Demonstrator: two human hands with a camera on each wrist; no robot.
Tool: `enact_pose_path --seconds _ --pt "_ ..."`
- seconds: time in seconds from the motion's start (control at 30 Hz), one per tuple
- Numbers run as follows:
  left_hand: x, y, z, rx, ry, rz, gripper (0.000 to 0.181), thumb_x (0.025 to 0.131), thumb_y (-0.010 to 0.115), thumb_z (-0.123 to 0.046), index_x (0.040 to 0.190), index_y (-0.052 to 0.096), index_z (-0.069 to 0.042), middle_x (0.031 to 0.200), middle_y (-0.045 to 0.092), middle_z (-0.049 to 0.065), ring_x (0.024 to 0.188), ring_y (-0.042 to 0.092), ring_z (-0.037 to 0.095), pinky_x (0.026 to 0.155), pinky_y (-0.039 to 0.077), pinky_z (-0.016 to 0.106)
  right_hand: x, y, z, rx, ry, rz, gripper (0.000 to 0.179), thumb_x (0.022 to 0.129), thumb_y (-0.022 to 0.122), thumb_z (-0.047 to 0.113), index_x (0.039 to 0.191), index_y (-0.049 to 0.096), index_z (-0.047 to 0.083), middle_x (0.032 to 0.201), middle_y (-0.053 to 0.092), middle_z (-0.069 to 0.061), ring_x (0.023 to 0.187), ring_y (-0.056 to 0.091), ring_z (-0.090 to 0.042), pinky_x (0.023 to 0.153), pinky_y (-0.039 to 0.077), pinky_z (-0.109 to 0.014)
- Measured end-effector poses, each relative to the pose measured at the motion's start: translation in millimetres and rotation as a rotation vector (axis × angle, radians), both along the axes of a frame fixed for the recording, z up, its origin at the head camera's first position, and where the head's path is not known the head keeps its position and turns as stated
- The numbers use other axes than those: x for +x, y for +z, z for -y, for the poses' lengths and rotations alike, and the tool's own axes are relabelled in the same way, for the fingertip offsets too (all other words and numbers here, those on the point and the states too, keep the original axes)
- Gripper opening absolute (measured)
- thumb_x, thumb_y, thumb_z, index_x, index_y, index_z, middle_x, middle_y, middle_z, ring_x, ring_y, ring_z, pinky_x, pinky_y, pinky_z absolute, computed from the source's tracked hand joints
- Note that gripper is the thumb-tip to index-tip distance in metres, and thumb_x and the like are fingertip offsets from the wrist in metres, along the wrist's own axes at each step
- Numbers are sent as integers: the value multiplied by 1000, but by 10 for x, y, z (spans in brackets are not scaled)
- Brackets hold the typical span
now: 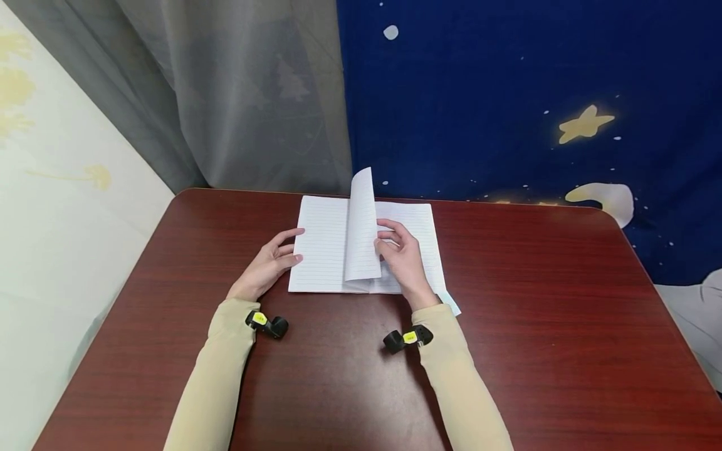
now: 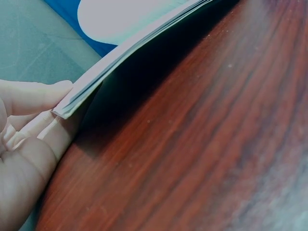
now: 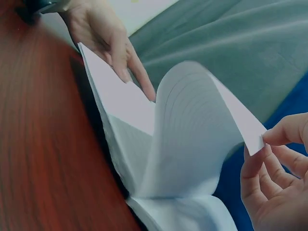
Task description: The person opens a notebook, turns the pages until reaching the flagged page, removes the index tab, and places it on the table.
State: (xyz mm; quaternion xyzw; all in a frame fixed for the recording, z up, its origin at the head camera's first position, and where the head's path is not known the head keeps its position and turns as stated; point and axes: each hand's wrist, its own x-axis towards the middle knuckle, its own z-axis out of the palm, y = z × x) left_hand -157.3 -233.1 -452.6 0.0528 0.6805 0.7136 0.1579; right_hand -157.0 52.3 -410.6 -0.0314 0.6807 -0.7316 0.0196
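Note:
A lined notebook lies spread on the table, one page standing up and curving near its middle. My right hand pinches the free edge of that page between thumb and fingers; the right wrist view shows the page bowed over toward the fingertips. At the notebook's left edge, my left hand grips the cover and leaves. The left wrist view shows the thumb on top and the other fingers underneath, with that edge raised off the tabletop.
The reddish-brown wooden table extends to both sides and toward me. A grey curtain and a dark blue cloth with stars hang behind its far edge. A pale strip sticks out at the notebook's lower right corner.

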Motion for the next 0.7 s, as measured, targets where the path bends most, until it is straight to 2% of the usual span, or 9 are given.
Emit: enact_pose_path --seconds 0.33,0.7 --pt "-4 -19 3 -3 -11 -1 59 97 55 1 149 32 -12 129 52 21 102 60 19 86 48 29 15 -151 265 -6 31 -9 39 91 58 -4 129 60 5 102 63 -18 79 63 -14 66 47 -24" --pt "-11 -13 5 4 9 15 59 96 54 2 149 31 -11 131 51 23 102 61 19 85 49 29 3 -229 540 84 79 -11 38 90 59 0 127 62 9 100 64 -13 75 61 -13 59 44 -24"
